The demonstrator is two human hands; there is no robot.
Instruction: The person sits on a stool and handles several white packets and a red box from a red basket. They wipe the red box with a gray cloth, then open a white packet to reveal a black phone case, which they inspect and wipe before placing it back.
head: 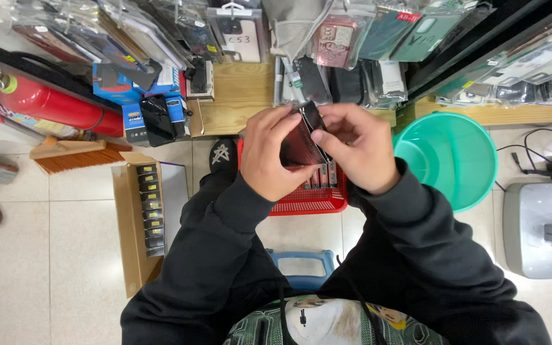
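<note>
My left hand (268, 153) and my right hand (356, 147) are raised together above a red plastic basket (308, 199). Between them is a dark red phone case in a clear sleeve (300, 145). The left hand grips its left side, and the right hand's fingers pinch its top edge and right side. Both arms wear black sleeves. The basket on the floor below holds several small packages standing on edge, partly hidden by my hands.
A teal plastic bucket (452, 156) stands right of the basket. A cardboard box of small dark packs (142, 217) lies at left. Low wooden shelves (237, 96) hold many bagged phone cases. A red fire extinguisher (52, 102) and broom lie far left; a blue stool (301, 265) is beneath me.
</note>
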